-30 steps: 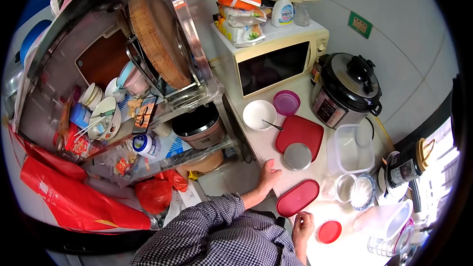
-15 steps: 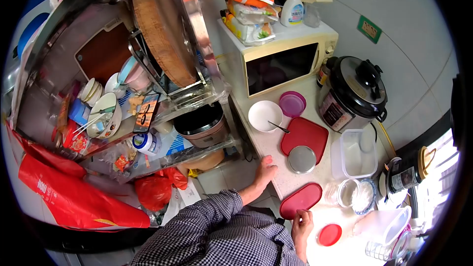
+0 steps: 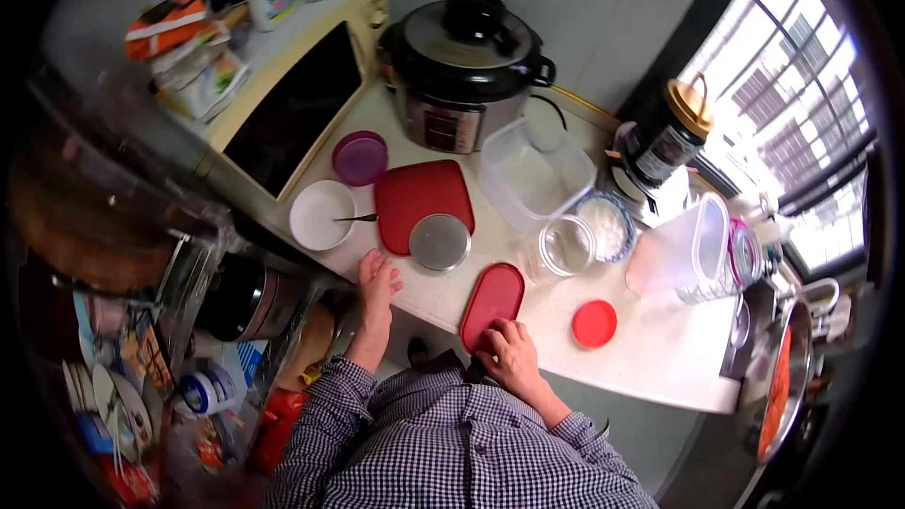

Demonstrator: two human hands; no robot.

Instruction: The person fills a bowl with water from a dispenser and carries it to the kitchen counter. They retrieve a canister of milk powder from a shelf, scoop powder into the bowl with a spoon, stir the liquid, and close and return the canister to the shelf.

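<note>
My right hand [image 3: 511,358] is at the near end of a long red lid [image 3: 493,303] with rounded ends. Its fingers are bent over the lid's edge, and the lid lies by the counter's front edge. My left hand [image 3: 377,285] is at the counter edge with nothing in it, fingers slightly apart. Just beyond it are a round metal-coloured lid [image 3: 439,243] and a larger red lid [image 3: 415,190], the round one overlapping the red one. A white bowl [image 3: 317,226] with a spoon [image 3: 356,218] stands further left.
A purple lid [image 3: 360,158], a microwave [image 3: 302,85] and a pressure cooker [image 3: 462,71] stand behind. Rightward are a clear plastic box [image 3: 537,174], a glass jar [image 3: 562,247], a small red lid [image 3: 594,324] and a tall clear container [image 3: 679,243]. Crowded shelves line the left.
The view has swung right, bringing the window and a pan into sight. My right hand remains at the red lid's near end; my left hand is still by the counter edge.
</note>
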